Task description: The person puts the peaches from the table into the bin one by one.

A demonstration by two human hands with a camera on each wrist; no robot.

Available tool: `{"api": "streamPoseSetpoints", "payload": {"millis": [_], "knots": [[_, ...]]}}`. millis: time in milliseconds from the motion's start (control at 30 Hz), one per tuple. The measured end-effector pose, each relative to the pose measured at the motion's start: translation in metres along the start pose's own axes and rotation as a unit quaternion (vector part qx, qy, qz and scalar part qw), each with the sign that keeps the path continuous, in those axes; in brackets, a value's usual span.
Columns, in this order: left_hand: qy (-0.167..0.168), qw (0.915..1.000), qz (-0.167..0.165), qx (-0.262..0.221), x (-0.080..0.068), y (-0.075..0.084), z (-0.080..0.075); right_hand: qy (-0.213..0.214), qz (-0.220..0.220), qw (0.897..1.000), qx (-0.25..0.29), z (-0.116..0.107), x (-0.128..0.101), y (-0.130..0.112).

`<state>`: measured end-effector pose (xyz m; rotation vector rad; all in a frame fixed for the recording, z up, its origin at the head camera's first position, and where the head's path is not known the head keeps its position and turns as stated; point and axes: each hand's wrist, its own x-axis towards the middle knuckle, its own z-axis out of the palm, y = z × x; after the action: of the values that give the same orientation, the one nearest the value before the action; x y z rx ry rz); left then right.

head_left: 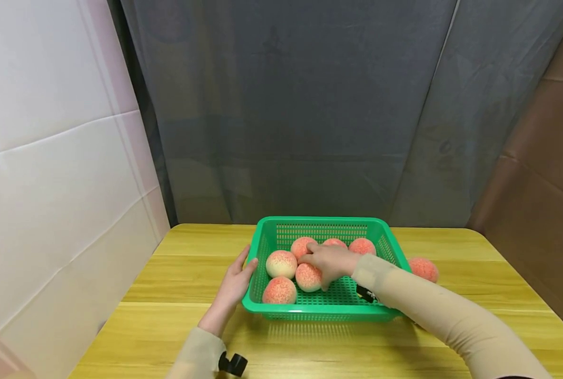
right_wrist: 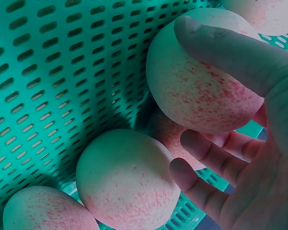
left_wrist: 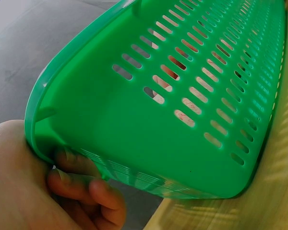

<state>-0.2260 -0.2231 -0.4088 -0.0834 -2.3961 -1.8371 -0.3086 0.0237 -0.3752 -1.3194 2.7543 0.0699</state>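
Green plastic fills the scene: a slotted basket sits on a yellow wooden table, steadied by the left hand at its left wall. The head view shows that hand flat against the rim with fingers fairly straight; the left wrist view alone shows the fingertips curling under the basket at its rounded lower corner, with red-speckled fruit glimpsed through the slots.

Just right of that hand, inside the basket, lie pale peaches speckled red: one by the left wall and one at the near left corner. Next comes the right hand, reaching in from the right over the near rim, fingers spread and partly curled around a peach. The right wrist view shows what the head view hides: the thumb lies across the top of that peach while the curled fingers cup it from below, with another peach just beside it on the mesh floor.

Beyond the right hand three more peaches rest toward the far wall. Outside the basket, right of its right wall, a lone peach lies on the table. Bare tabletop stretches left of the left hand and along the near edge; a grey curtain closes the far side.
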Motion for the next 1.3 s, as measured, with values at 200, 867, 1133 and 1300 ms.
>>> {"api": "streamPoseSetpoints", "payload": {"millis": [200, 867, 1133, 1300], "knots": [[-0.002, 1.0000, 0.001, 0.000, 0.001, 0.000, 0.000, 0.001, 0.003, 1.000, 0.002, 0.000, 0.000, -0.001], [0.001, 1.0000, 0.000, 0.000, 0.005, -0.004, -0.001, -0.009, 0.014, 0.998, 0.068, -0.011, -0.004, 0.003], [-0.003, 1.0000, -0.004, -0.003, 0.006, -0.004, -0.001, -0.008, 0.013, 0.996, 0.090, -0.023, -0.010, 0.009], [-0.002, 1.0000, -0.008, 0.001, 0.006, -0.002, -0.002, 0.005, 0.011, 0.991, 0.136, -0.033, -0.020, 0.019]]}}
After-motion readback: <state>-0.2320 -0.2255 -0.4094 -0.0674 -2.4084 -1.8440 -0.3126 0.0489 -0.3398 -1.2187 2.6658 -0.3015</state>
